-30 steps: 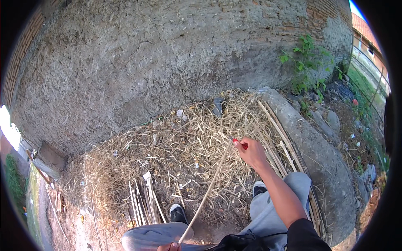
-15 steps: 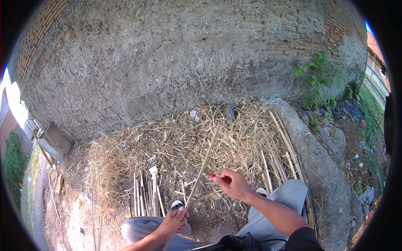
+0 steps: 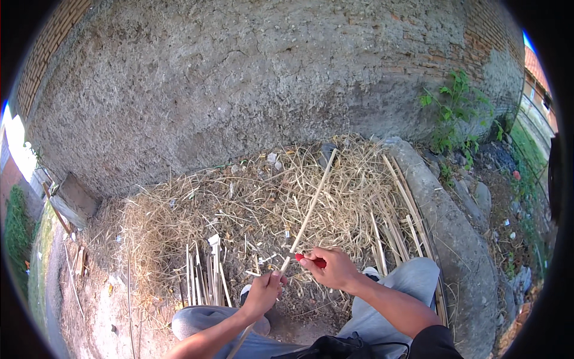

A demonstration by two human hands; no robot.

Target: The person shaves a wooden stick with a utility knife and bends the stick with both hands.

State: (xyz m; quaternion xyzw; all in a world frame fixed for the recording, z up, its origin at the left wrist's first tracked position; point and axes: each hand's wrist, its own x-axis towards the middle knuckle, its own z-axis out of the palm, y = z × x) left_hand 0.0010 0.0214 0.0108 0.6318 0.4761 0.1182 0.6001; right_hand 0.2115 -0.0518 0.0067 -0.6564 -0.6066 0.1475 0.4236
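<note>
My left hand [image 3: 263, 294] is closed round a long pale bamboo strip [image 3: 314, 202], which slants up and away to the right over the shavings. The strip's lower end runs back past my left wrist toward my lap. In my closed right hand [image 3: 338, 272] is a small red-handled tool [image 3: 300, 257]. Its red end meets the strip just above my left hand; the fingers cover most of it, and a blade cannot be made out. Curly straw-coloured shavings [image 3: 341, 203] lie thick beneath both hands.
Several cut strips [image 3: 206, 275] lie by my left knee, and longer ones [image 3: 406, 197] lie along the concrete kerb [image 3: 445, 227] on the right. A rough plastered wall [image 3: 239, 90] rises beyond the shavings. A green plant [image 3: 454, 113] grows at its right.
My left hand has moved up and right, bringing the strip along and tilting it further right. My right hand has stayed nearly in place, and its red tool now meets the strip.
</note>
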